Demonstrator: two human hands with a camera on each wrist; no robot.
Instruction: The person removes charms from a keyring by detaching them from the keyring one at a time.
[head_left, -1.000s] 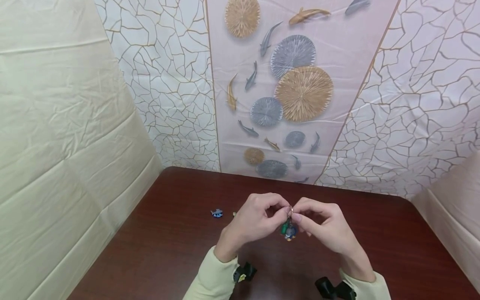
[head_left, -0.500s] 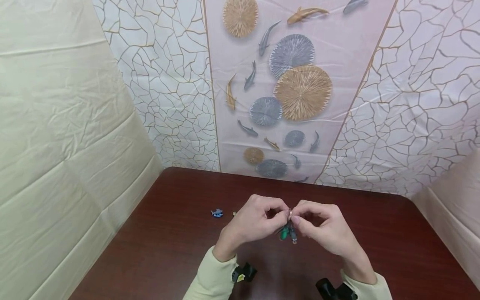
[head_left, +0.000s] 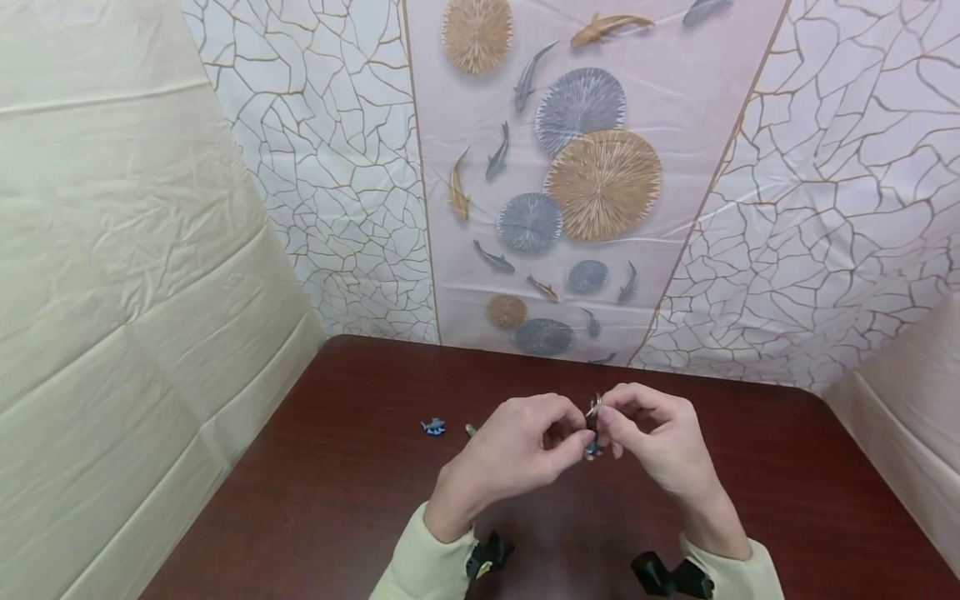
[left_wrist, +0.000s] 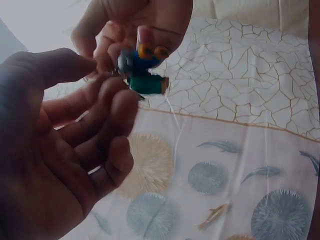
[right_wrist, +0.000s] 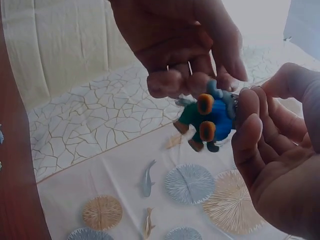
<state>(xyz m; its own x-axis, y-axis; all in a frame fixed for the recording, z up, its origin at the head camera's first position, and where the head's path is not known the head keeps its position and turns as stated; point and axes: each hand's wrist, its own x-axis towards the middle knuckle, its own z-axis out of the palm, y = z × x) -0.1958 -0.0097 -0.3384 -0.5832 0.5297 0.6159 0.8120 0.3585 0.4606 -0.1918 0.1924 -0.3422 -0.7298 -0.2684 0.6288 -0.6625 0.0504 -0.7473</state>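
Observation:
Between my two hands is a metal key ring [head_left: 595, 408] with small figurine charms on it. My left hand [head_left: 521, 442] pinches at the ring between thumb and index finger. From the other side my right hand [head_left: 660, 433] grips it with thumb and fingertips. One charm is a blue figurine [right_wrist: 222, 120] with orange feet, seen in the right wrist view. Beside it is a green figurine [left_wrist: 147, 84], clearest in the left wrist view. The fingers hide most of the ring in both wrist views, and only a bit of the charms shows in the head view.
A small blue shark figurine [head_left: 433, 427] lies on the dark red-brown table [head_left: 360, 500] left of the hands. Another little pale object [head_left: 470, 430] is partly behind my left hand. Patterned cloth [head_left: 360, 167] hangs behind the table.
Both hands have shifted slightly right, my right hand also a little up. The ring is now tilted up above the fingers, and the charms that hung below them are mostly hidden in the head view.

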